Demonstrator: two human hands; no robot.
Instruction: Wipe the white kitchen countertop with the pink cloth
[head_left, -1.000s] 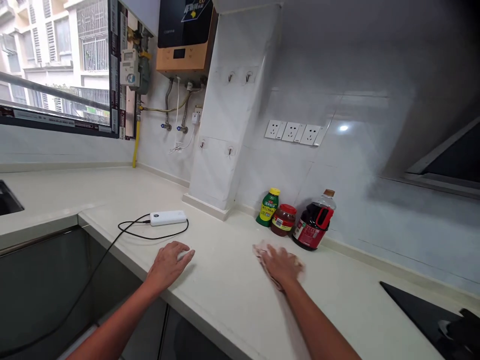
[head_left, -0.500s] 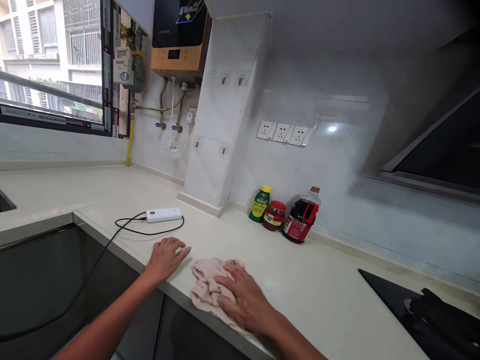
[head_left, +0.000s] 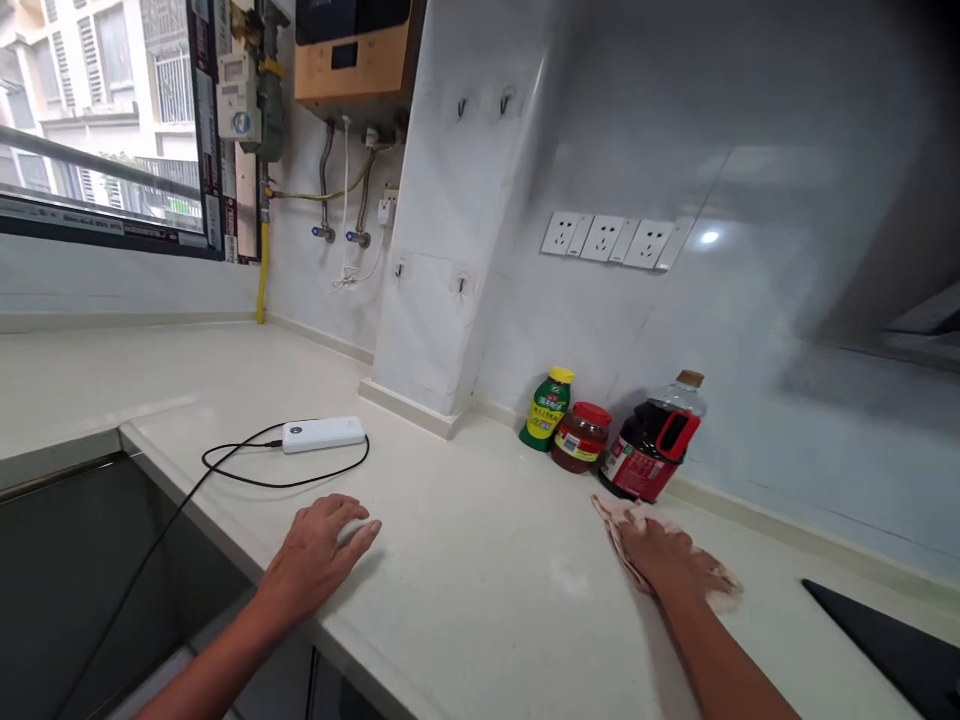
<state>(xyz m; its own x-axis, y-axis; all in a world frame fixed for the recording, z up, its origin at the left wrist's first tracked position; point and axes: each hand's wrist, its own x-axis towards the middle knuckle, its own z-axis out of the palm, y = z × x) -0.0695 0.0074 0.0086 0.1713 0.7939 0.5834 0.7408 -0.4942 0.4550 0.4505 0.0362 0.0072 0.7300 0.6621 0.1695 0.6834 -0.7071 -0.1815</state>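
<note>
The right hand (head_left: 660, 550) lies flat, fingers spread, pressing a soft, limp pink cloth (head_left: 622, 530) onto the surface (head_left: 480, 580) just before the dark bottle (head_left: 651, 450), best bunched from above, while the left hand (head_left: 319, 550) rests open, holding nothing.

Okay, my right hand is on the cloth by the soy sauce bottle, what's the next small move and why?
Probably sweep the cloth under the right hand back toward the counter's front edge. It lies just short of the dark bottle, so pushing farther risks bumping it, while bare counter lies nearer you.
</note>
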